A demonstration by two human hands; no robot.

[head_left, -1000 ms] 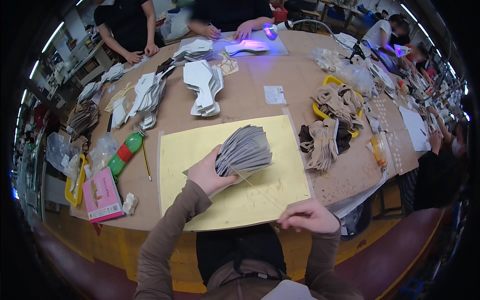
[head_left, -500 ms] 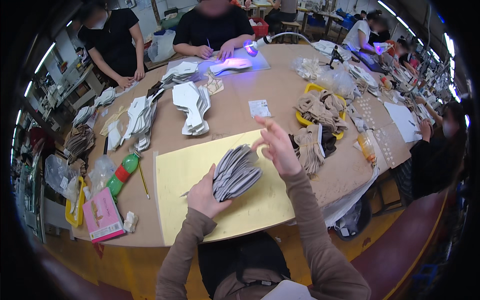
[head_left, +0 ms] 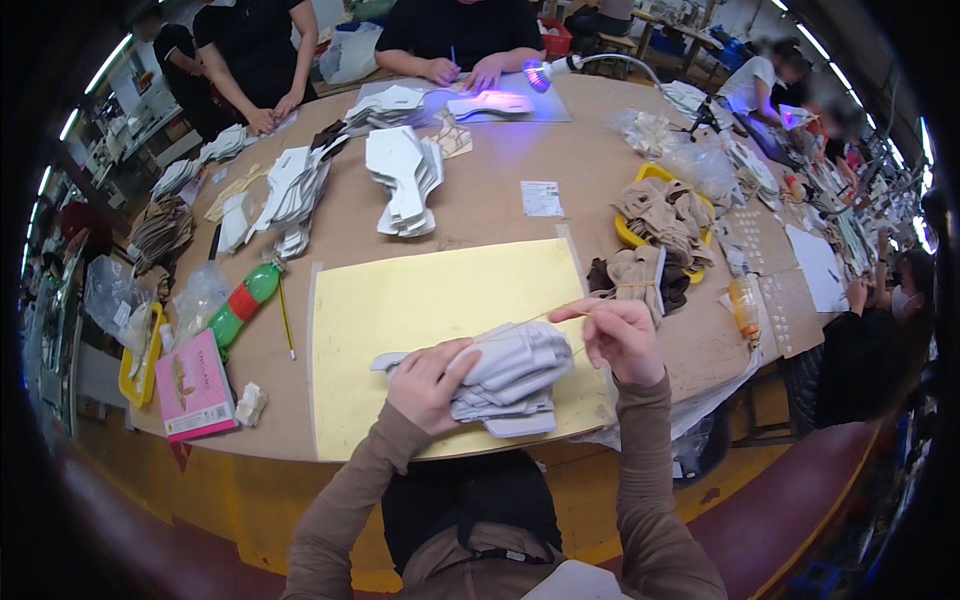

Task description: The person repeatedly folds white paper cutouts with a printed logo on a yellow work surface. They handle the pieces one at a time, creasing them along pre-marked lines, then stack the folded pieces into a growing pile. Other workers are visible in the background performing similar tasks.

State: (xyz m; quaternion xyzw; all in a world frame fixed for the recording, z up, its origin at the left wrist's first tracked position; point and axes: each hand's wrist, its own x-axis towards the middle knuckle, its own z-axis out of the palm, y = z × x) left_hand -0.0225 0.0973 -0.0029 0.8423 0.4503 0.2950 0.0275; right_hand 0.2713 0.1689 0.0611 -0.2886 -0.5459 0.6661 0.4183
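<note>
A bundle of stacked pale grey cut pieces point(head_left: 520, 365), fabric or leather by the look, is held over a yellow sheet point(head_left: 420, 290) near the table's front edge. My left hand point(head_left: 432, 388) grips the narrow end of the bundle, its thumb and fingers laid across the top. From the bundle a thin yellowish band point(head_left: 522, 322), like a rubber band, stretches up to the right. Its far end is pinched between the thumb and fingertips of my right hand point(head_left: 622, 338), just right of the bundle.
White stacked cut pieces point(head_left: 403, 180) lie beyond the sheet. At left are a green bottle point(head_left: 240, 305), a pencil point(head_left: 286, 318) and a pink book point(head_left: 197, 385). A yellow basket point(head_left: 707, 232) with brown pieces stands at right. Across the table a person works under a purple lamp point(head_left: 538, 75).
The bundle has turned flatter, its wide end now to the right. My right hand has come down and right, drawing the band out. The view has shifted.
</note>
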